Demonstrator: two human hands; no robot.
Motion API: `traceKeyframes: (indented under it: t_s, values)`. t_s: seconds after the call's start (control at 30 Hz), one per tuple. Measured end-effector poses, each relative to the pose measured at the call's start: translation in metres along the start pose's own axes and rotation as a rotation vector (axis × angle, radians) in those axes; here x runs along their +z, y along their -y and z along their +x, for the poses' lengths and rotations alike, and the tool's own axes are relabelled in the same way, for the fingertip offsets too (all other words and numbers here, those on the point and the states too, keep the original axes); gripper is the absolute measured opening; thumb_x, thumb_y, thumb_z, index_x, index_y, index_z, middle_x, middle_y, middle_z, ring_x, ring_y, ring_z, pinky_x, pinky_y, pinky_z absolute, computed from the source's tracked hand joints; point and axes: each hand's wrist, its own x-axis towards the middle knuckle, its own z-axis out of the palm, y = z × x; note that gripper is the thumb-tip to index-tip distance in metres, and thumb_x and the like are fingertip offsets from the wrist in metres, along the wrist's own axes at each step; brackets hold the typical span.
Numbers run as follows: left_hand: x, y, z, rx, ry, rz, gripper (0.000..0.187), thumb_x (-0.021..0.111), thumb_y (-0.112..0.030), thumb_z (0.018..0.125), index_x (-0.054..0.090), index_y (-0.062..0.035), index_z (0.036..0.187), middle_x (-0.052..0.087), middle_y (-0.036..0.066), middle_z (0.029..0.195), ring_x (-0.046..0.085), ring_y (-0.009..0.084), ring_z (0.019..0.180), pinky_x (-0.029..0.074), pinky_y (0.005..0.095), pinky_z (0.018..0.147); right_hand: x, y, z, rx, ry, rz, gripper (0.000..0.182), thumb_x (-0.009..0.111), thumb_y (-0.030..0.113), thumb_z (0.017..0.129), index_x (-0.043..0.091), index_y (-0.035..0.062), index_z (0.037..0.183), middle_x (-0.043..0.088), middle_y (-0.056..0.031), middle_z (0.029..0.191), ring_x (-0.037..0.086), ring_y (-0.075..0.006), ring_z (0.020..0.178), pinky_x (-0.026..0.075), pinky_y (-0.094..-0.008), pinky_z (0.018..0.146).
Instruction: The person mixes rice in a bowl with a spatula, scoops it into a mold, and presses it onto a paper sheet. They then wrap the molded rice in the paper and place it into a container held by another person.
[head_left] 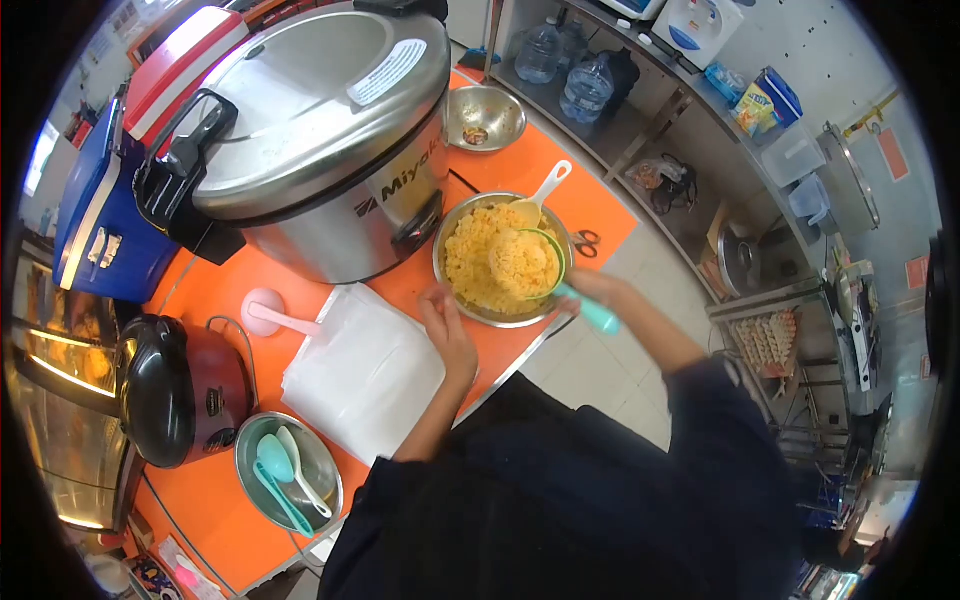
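Observation:
A metal bowl (pixel 447 285) of yellow rice (pixel 468 250) stands near the orange table's edge. My right hand (pixel 597 290) is closed on the teal handle of a ladle (pixel 600 316), whose round scoop is heaped with rice over the bowl. A white spatula (pixel 549 183) leans in the same bowl, its blade partly in the rice. At the bowl's lower left, my left hand (pixel 446 335) is raised with bent fingers beside the rim; whether it holds anything is unclear. White paper sheets (pixel 365 370) lie to its left, partly under the left forearm.
A large steel cooker (pixel 330 150) stands behind the paper. Scissors (pixel 586 243) lie right of the bowl, and a smaller metal bowl (pixel 485 118) is behind it. At left are a pink spoon (pixel 285 316), a dark red cooker (pixel 190 390) and a bowl of utensils (pixel 330 470).

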Motion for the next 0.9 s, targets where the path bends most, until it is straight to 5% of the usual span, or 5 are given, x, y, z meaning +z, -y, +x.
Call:
traceKeyframes:
  t_s: [0.23, 0.5, 0.6, 0.7, 0.9]
  values:
    - [0.003, -0.021, -0.02, -1.008, 0.78, -0.358, 0.031, 0.053, -0.035, 0.084, 0.051, -0.0043, 0.09, 0.055, 0.005, 0.071, 0.054, 0.0141, 0.061, 0.046, 0.0286, 0.059, 0.078, -0.042, 0.034, -0.438, -0.159, 0.413, 0.033, 0.032, 0.032, 0.09, 0.048, 0.0036, 0.089, 0.048, -0.0049, 0.069, 0.042, -0.0126, 0.051, 0.036, -0.0246, 0.045]
    - [0.01, -0.031, -0.024, -0.83, 0.471, -0.432, 0.017, 0.051, -0.024, 0.086, 0.041, -0.0114, 0.083, 0.039, -0.001, 0.059, 0.036, 0.0073, 0.043, 0.032, 0.02, 0.04, -0.001, -0.005, 0.012, -0.114, -0.097, -0.905, 0.038, 0.045, 0.033, 0.084, 0.061, 0.0022, 0.099, 0.062, -0.0101, 0.086, 0.06, -0.0195, 0.075, 0.05, -0.0323, 0.062]
    - [-0.002, -0.026, -0.017, -0.815, 0.513, -0.397, 0.015, 0.049, -0.021, 0.088, 0.042, -0.0075, 0.086, 0.041, 0.0, 0.061, 0.039, 0.0079, 0.046, 0.034, 0.0197, 0.041, -0.013, 0.071, -0.033, -0.221, -0.891, -1.18, 0.02, 0.059, 0.021, 0.073, 0.061, 0.0009, 0.073, 0.06, -0.0136, 0.074, 0.057, -0.0255, 0.067, 0.045, -0.0358, 0.057]
    - [-0.007, -0.022, -0.013, -0.815, 0.57, -0.369, 0.014, 0.048, -0.021, 0.088, 0.042, -0.0079, 0.087, 0.042, 0.0, 0.061, 0.041, 0.0082, 0.047, 0.035, 0.0209, 0.042, -0.03, 0.105, -0.006, -1.042, -1.279, -1.531, 0.013, 0.061, 0.02, 0.07, 0.063, 0.0074, 0.071, 0.062, -0.0084, 0.079, 0.057, -0.0224, 0.074, 0.042, -0.0352, 0.058]
    - [-0.005, -0.034, -0.015, -0.906, 0.54, -0.351, 0.015, 0.049, -0.025, 0.087, 0.041, -0.0124, 0.086, 0.042, -0.001, 0.063, 0.042, 0.0075, 0.047, 0.036, 0.0211, 0.041, -0.022, 0.116, 0.07, -0.178, -0.692, -2.526, 0.011, 0.066, 0.023, 0.063, 0.063, 0.0137, 0.068, 0.059, 0.002, 0.063, 0.057, -0.0183, 0.067, 0.04, -0.031, 0.061]
